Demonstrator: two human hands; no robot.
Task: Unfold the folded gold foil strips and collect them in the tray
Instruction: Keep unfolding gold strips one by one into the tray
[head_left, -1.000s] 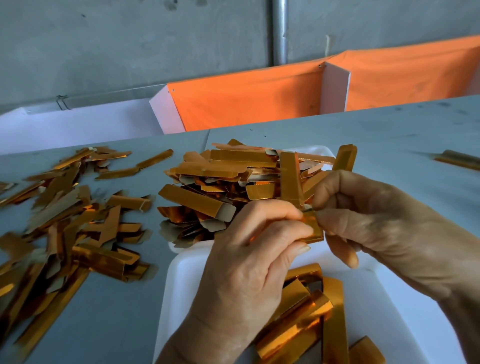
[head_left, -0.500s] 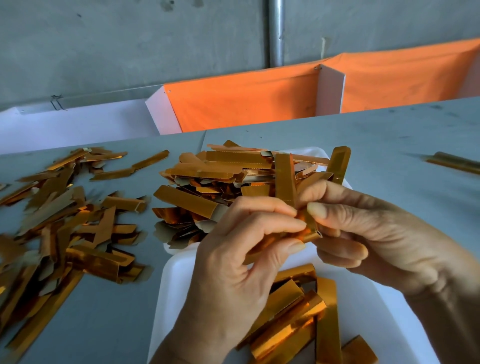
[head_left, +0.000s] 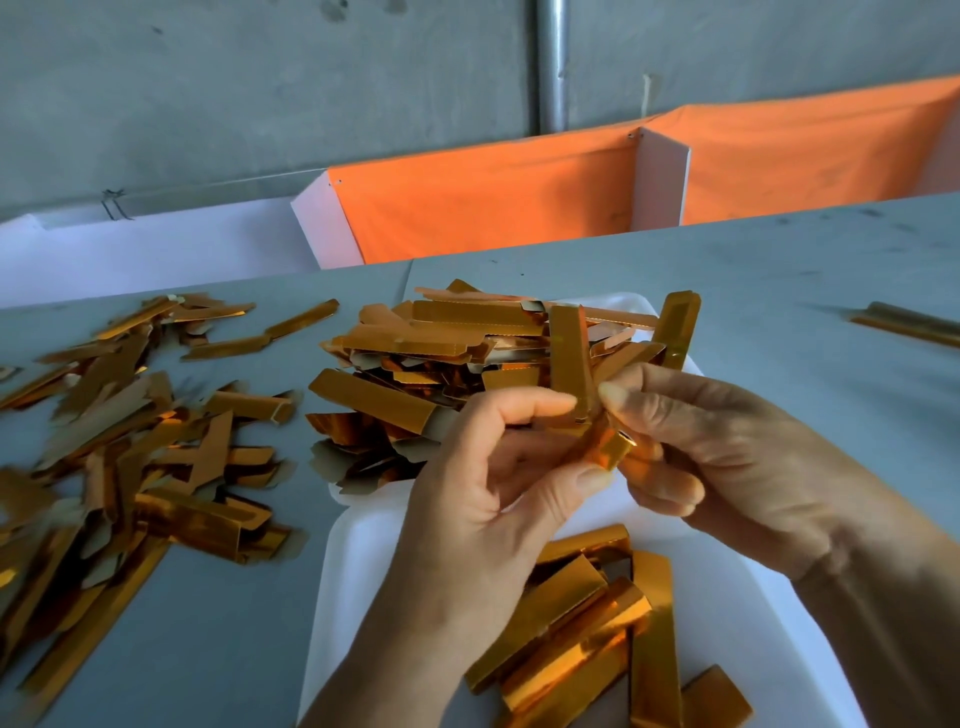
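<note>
Two bare hands meet at the centre of the view, above a grey surface (head_left: 779, 291). The left hand (head_left: 483, 499) and the right hand (head_left: 727, 457) both grip one small folded gold foil strip (head_left: 605, 447) between them, thumb and fingers of each hand curled and pinching it. Directly below, at 6 o'clock, a white tray (head_left: 363, 571) holds several gold strips (head_left: 597, 634) lying loosely across one another. At 12 o'clock from the hands a second heap of gold pieces (head_left: 441, 348) covers another white tray (head_left: 631, 301). At 9 o'clock a scattered pile of strips (head_left: 130, 441) spreads over the surface. At 3 o'clock, well apart, lies a single strip (head_left: 909, 322). Orange cloth (head_left: 493, 208) hangs behind.
</note>
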